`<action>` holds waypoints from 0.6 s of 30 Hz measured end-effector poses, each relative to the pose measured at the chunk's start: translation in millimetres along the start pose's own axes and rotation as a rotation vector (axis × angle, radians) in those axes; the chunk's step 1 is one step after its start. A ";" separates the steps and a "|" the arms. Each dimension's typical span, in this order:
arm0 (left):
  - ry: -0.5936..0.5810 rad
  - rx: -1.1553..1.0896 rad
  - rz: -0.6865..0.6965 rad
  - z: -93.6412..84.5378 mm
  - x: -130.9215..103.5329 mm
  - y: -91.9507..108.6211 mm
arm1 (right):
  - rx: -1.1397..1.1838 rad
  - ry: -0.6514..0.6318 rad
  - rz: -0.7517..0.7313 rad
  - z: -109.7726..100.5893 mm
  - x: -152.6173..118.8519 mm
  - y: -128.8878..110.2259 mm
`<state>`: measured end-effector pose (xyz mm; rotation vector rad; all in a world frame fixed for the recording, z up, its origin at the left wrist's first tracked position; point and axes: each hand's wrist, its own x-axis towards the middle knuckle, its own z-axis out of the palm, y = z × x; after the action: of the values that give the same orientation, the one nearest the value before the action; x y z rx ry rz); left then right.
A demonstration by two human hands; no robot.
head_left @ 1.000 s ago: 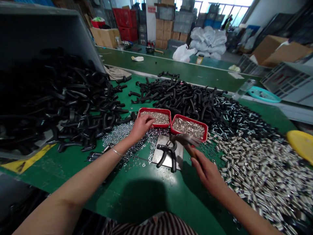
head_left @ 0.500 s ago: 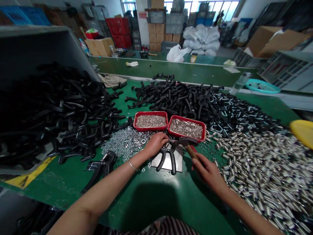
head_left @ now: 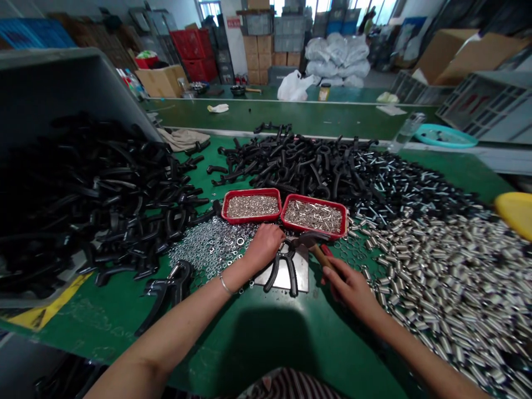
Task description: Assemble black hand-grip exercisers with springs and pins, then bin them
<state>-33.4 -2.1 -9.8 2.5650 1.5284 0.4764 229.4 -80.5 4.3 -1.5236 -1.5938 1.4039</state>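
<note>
My right hand [head_left: 349, 285] is wrapped round the wooden handle of a hammer [head_left: 319, 256]. The hammer's dark head lies beside the top of a black two-handled, plier-like tool [head_left: 293, 274]. That tool rests on a small metal plate [head_left: 302, 265], its handles spread towards me. Beside the tool's top end is my left hand [head_left: 267, 244], fingers pinched together; what sits between the fingertips is too small to make out. Just beyond the hands stand two red trays, the left tray [head_left: 251, 220] with tiny metal parts and the right tray [head_left: 346, 224] with small pins.
Silvery rings [head_left: 208, 246] are scattered left of the plate. Metal cylinders [head_left: 449, 277] spread across the right side. Black handles [head_left: 291, 160] are heaped behind the trays, more in a grey bin [head_left: 103, 61] at left. A spring-fitted black tool [head_left: 170, 291] lies near my left forearm.
The camera view has shifted slightly. Both hands, the hammer and the plier-like tool stay in nearly the same places, with the left fingers still at the tool's top.
</note>
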 end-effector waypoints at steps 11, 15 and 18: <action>0.177 -0.062 -0.027 8.6 -23.5 1.0 | -0.268 0.004 -0.220 -11.4 13.0 -33.6; 0.181 -0.069 0.042 -6.0 -53.7 14.8 | -0.403 0.113 -0.517 -14.4 16.9 -54.4; 0.105 -0.044 0.135 -7.6 -70.1 22.0 | -0.550 0.012 -0.541 -11.5 28.3 -58.1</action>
<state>-48.4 -74.4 -11.4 2.6590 1.3640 0.6620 210.3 -40.5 52.8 -1.2075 -2.2867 0.6886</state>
